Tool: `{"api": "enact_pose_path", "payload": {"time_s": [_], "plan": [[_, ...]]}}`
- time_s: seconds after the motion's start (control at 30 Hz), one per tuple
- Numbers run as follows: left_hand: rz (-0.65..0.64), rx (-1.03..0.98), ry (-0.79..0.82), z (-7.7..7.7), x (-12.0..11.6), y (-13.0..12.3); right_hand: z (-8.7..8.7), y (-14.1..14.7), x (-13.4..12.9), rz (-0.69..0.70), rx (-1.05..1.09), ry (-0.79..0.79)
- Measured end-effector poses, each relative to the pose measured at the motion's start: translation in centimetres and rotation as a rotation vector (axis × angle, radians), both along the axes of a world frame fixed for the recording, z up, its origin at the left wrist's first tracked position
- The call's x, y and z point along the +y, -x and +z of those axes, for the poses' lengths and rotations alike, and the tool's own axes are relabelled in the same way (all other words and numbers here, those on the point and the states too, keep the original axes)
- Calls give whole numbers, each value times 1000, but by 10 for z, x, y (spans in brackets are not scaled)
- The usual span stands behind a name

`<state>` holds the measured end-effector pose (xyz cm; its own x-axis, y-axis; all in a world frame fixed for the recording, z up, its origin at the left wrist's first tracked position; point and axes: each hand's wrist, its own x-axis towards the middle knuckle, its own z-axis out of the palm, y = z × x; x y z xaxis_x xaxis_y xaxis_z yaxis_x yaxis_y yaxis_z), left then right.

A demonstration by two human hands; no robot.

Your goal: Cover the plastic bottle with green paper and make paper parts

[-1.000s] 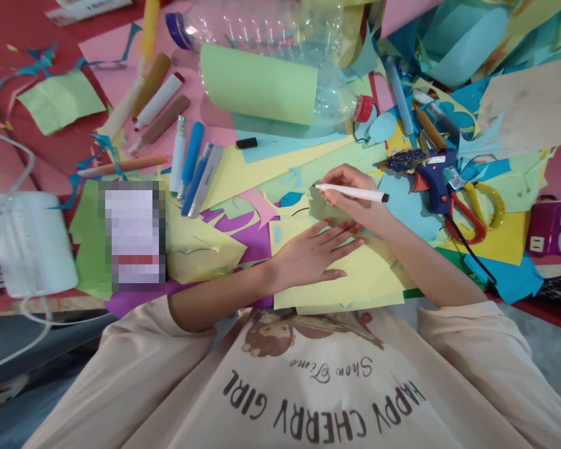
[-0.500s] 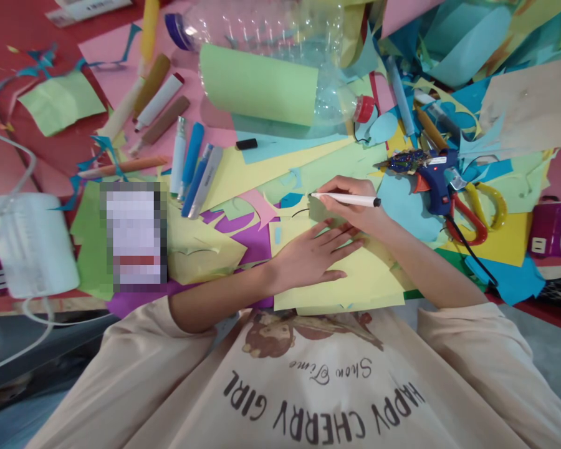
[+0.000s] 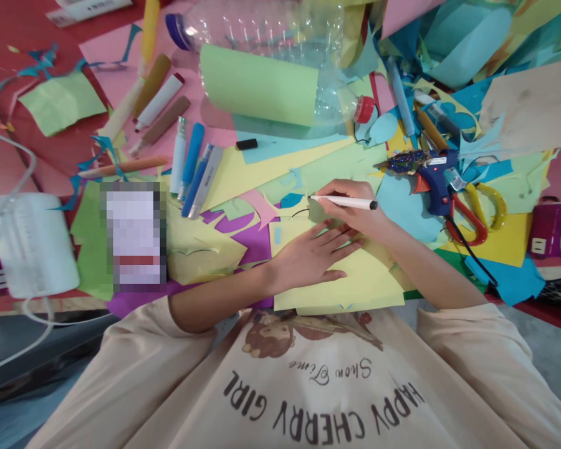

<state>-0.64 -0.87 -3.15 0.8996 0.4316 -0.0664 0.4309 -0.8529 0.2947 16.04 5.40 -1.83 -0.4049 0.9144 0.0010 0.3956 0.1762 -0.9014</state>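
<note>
My right hand [image 3: 348, 204] is closed around a white marker pen [image 3: 348, 201], its dark tip at the left against the paper and its black end at the right. Flat on the yellow paper [image 3: 346, 293] lies my left hand [image 3: 311, 255], palm down with the fingers stretched out towards the right hand. Between the hands a shaded green paper piece [image 3: 316, 212] partly shows, a dark curved line beside it. Small blue scraps [image 3: 291, 200] and a pink cut-out [image 3: 260, 209] lie left of the pen tip. Further up rests a black pen cap [image 3: 247, 144].
A clear plastic bottle [image 3: 334, 103] wrapped in green paper lies behind my hands. At right are a blue glue gun [image 3: 432, 171] and scissors [image 3: 470, 227]. Several markers [image 3: 194, 168], a blurred-out phone-like rectangle [image 3: 135, 231] and a white corded box [image 3: 32, 243] are at left.
My right hand and the marker have shifted very slightly, the pen's black end moving a little to the left and down. The left hand stays in place.
</note>
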Motion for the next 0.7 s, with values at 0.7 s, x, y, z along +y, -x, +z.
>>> {"api": "enact_pose_path", "payload": {"time_s": [0.7], "plan": [[4,-29,-36,0,0,1,1,-5,1,-173,-2,-69]]}}
